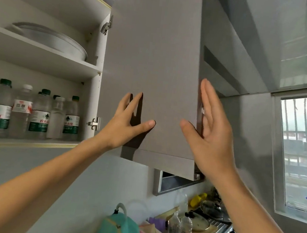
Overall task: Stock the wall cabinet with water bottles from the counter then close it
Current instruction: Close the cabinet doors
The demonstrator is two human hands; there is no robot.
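Reaching up with both arms, the person works the cabinet door (pixel 154 69), which hangs swung out from its hinges (pixel 94 123) on the right side of the open wall cabinet (pixel 41 55). Nearest the camera, the right hand (pixel 211 135) is spread wide, fingers straight, palm turned toward the door's free edge; it grips nothing, and whether the fingers touch that edge I cannot tell. Just beyond it, the left hand (pixel 127 125) lies flat against the door's face, fingers splayed and straight, thumb out, pressing and holding nothing.

Risk, as I judge it: the right fingers sit right at the free edge, so a quick swing could pinch them against the cabinet frame. A hard shove could also slam the door and jolt the shelf. Down on the counter, 2 clear bottles (pixel 180 231) stand among the clutter, so shutting now might leave stock behind, if those are meant to go up.

Farther in, the water bottles (pixel 41 116) stand on the lower shelf, packed close in rows, at least 6 of them. Each one is upright, long axis vertical, cap pointing at the shelf above, labels mostly facing out. None leans, from what shows. Above them, a stack of white plates (pixel 58 41) rests on the upper shelf.
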